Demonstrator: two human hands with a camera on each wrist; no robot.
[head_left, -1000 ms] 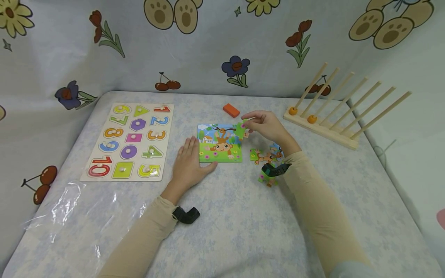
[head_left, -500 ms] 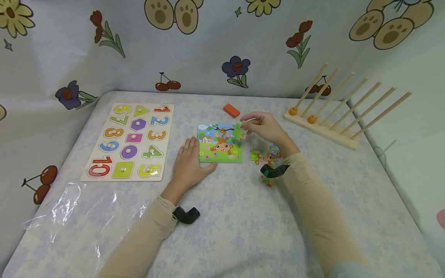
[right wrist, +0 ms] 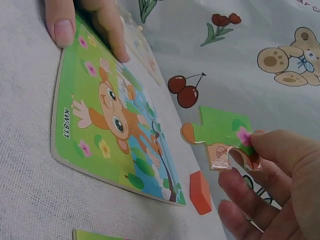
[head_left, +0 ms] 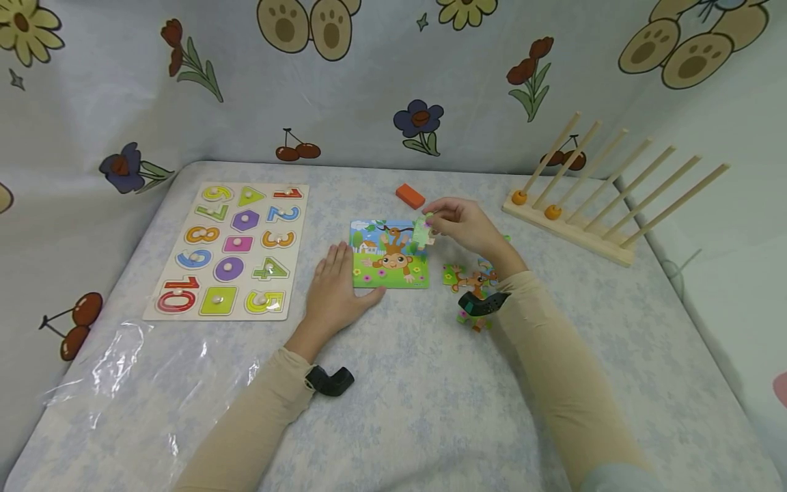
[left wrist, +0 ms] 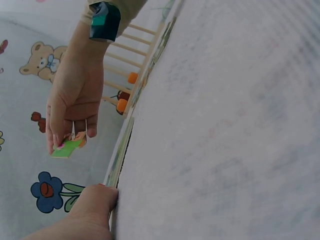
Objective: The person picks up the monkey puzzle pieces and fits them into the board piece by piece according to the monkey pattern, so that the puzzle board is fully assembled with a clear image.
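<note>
My right hand [head_left: 464, 222] pinches a green jigsaw piece [right wrist: 225, 137] with a pink flower on it, between thumb and fingers. It holds the piece in the air over the upper right corner of the monkey picture board [head_left: 389, 263]. My left hand [head_left: 335, 287] lies flat with straight fingers at the board's left edge, its thumb by the lower edge. In the right wrist view the board shows a monkey hanging from a branch. More jigsaw pieces [head_left: 472, 279] lie on the table below my right hand, partly hidden by the wrist camera.
A number and shape board [head_left: 226, 253] lies at the left. An orange block [head_left: 410, 196] sits behind the picture board. At the back right stands a wooden peg rack [head_left: 568, 232] with two orange beads. Clear plastic film [head_left: 117, 369] covers the front left.
My right hand has shifted slightly left and down with the jigsaw piece, which has tilted and now catches the light. My left hand has stayed in place.
</note>
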